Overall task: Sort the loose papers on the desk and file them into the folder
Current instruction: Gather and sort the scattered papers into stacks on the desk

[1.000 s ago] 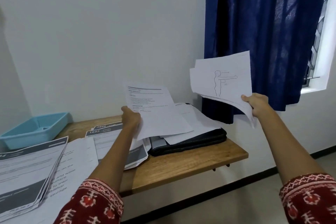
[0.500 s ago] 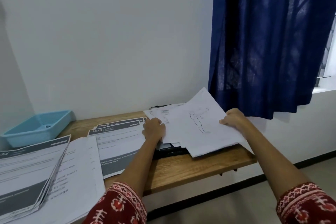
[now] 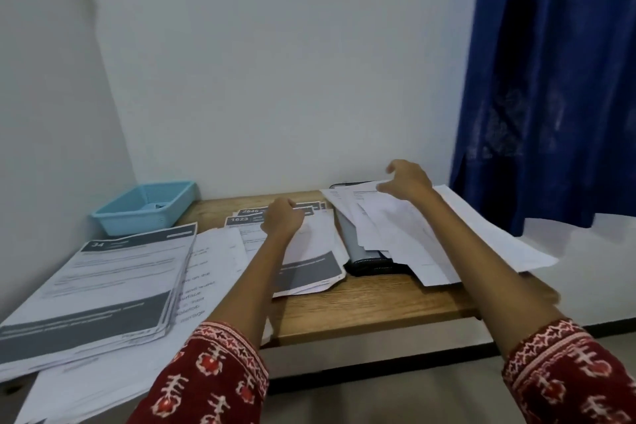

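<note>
A black folder (image 3: 368, 260) with a grey spine lies at the desk's right end. Several loose white sheets (image 3: 395, 231) lie fanned on top of it, and one large sheet (image 3: 488, 234) hangs past the desk's right edge. My right hand (image 3: 407, 181) hovers over the far end of these sheets with fingers spread and nothing in it. My left hand (image 3: 282, 222) rests with curled fingers on the middle stack of grey-banded forms (image 3: 309, 267). Its fingertips are hidden from me. Another thick stack of forms (image 3: 113, 286) lies at the near left.
A light blue plastic tray (image 3: 144, 206) stands at the back left against the wall. The wooden desk (image 3: 378, 303) ends at the right, where a dark blue curtain (image 3: 550, 79) hangs. Plain white sheets (image 3: 213, 265) lie between the two stacks of forms.
The sheets that both hands held have come down onto the folder. My right hand has let go and lifted toward the back. My left hand has moved left onto the middle stack.
</note>
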Tool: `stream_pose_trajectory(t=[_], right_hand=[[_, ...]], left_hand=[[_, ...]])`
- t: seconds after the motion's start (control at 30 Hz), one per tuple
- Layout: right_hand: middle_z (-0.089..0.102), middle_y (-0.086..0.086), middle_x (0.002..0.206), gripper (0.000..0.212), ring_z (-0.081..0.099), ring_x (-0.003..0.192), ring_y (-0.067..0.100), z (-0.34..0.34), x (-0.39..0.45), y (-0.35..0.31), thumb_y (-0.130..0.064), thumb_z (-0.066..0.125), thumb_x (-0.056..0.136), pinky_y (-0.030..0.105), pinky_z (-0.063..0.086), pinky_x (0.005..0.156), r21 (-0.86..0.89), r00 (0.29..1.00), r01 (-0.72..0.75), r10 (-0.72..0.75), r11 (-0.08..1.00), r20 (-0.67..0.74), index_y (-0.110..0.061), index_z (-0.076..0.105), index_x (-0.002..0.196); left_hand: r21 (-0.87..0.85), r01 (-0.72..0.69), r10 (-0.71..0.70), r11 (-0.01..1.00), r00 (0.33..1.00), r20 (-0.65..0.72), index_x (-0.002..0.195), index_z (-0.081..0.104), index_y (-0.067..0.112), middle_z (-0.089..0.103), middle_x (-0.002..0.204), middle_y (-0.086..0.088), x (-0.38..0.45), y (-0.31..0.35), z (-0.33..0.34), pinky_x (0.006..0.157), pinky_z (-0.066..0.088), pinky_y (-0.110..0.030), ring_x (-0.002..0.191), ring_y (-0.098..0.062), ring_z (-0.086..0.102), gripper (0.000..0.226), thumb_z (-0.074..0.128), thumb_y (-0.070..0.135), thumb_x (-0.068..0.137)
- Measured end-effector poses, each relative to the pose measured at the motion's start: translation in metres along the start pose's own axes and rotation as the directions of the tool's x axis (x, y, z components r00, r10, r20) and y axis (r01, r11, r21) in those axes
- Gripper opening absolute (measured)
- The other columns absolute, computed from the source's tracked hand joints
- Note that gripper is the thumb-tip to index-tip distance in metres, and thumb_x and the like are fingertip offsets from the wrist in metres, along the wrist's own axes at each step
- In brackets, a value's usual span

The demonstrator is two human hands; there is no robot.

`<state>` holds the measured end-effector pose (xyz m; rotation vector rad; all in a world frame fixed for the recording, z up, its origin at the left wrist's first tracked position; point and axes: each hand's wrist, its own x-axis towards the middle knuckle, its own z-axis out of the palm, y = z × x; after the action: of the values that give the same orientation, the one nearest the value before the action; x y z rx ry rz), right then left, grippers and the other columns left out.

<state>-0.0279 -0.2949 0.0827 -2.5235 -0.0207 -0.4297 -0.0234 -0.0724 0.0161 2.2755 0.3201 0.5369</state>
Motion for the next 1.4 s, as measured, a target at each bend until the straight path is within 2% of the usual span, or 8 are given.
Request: stream_pose_trajectory(t=[0.23,0.4,0.6,0.8,0.9,0.97,1.23,1.4], right_hand=[[0.058,0.013,0.123,0.04,0.053,0.113,0.026,0.104,-0.01,-0.071,-0.023,0.068,0.085,0.026,0.039,0.085,0.093,0.903,0.315,-0.329,0.944,0.275,-0.007,0.055,0.12],[0.043,0.015,0.141,0.067,0.04,0.128,0.035,0.158,-0.005,-0.08,-0.049,0.058,0.087,0.046,0.041,0.101,-0.299,0.943,0.216,-0.119,0.93,0.311,-0.006,0.041,0.136],[0.041,0.014,0.141,0.091,0.046,0.125,0.033,0.158,0.01,-0.096,-0.046,0.076,0.073,0.041,0.047,0.096,-0.244,0.951,0.073,0.007,0.967,0.31,-0.002,0.031,0.139],[0.058,0.014,0.119,0.056,0.058,0.107,0.025,0.134,0.022,-0.094,-0.007,0.077,0.076,0.027,0.047,0.077,0.049,0.904,-0.064,0.037,0.997,0.426,0.002,0.045,0.121],[0.061,0.009,0.075,0.023,0.057,0.063,0.018,0.134,0.028,-0.091,-0.01,0.076,0.077,0.022,0.041,0.053,0.066,0.949,-0.045,0.023,0.997,0.315,-0.005,0.054,0.074],[0.05,0.003,0.059,0.035,0.047,0.05,0.013,0.13,0.029,-0.089,-0.01,0.072,0.08,0.021,0.034,0.044,0.098,0.965,-0.048,0.021,0.994,0.262,-0.008,0.044,0.059],[0.029,-0.001,0.063,0.045,0.026,0.054,0.014,0.13,0.024,-0.084,0.011,0.049,0.08,0.025,0.016,0.05,0.254,0.979,0.012,-0.064,0.967,0.196,-0.016,0.022,0.055],[0.053,0.004,0.08,0.014,0.051,0.074,0.019,0.132,0.022,-0.081,-0.006,0.074,0.075,0.023,0.036,0.06,0.175,0.973,0.04,-0.078,0.984,0.217,0.004,0.065,0.08]], left_hand=[[0.078,0.135,-0.126,0.988,0.985,-0.117,0.107,0.064,0.014,0.062,0.116,-0.006,0.02,-0.074,-0.061,0.095,0.04,-0.035,0.113,-0.028,0.053,0.022,0.053,0.013,0.087],[0.114,0.059,-0.046,0.992,0.993,-0.111,0.102,0.063,0.008,0.064,0.109,-0.012,0.034,-0.107,-0.07,0.088,0.043,-0.035,0.105,-0.028,0.056,0.018,0.051,0.015,0.09],[0.268,0.01,0.001,0.963,0.999,-0.038,0.127,0.047,0.013,0.055,0.128,-0.005,0.039,-0.123,-0.05,0.109,0.029,-0.044,0.125,-0.025,0.044,0.047,0.058,0.035,0.087],[0.236,0.005,0.009,0.972,0.998,-0.057,0.129,0.046,0.013,0.055,0.128,-0.004,0.045,-0.126,-0.049,0.112,0.023,-0.045,0.126,-0.024,0.044,0.051,0.061,0.035,0.086],[0.231,0.012,-0.001,0.973,0.999,-0.048,0.129,0.045,0.012,0.054,0.129,-0.004,0.044,-0.126,-0.05,0.111,0.024,-0.045,0.125,-0.024,0.043,0.051,0.061,0.035,0.086],[0.218,0.007,0.002,0.976,0.999,-0.039,0.127,0.046,0.013,0.055,0.127,-0.004,0.042,-0.126,-0.051,0.111,0.024,-0.046,0.124,-0.024,0.045,0.048,0.06,0.034,0.086],[0.198,0.008,0.003,0.98,0.998,-0.055,0.127,0.046,0.012,0.055,0.128,-0.004,0.037,-0.123,-0.054,0.111,0.024,-0.042,0.124,-0.024,0.045,0.046,0.059,0.031,0.088],[0.211,0.009,-0.001,0.978,0.999,-0.037,0.13,0.044,0.013,0.054,0.13,-0.004,0.039,-0.124,-0.053,0.11,0.026,-0.041,0.124,-0.024,0.045,0.048,0.059,0.033,0.088]])
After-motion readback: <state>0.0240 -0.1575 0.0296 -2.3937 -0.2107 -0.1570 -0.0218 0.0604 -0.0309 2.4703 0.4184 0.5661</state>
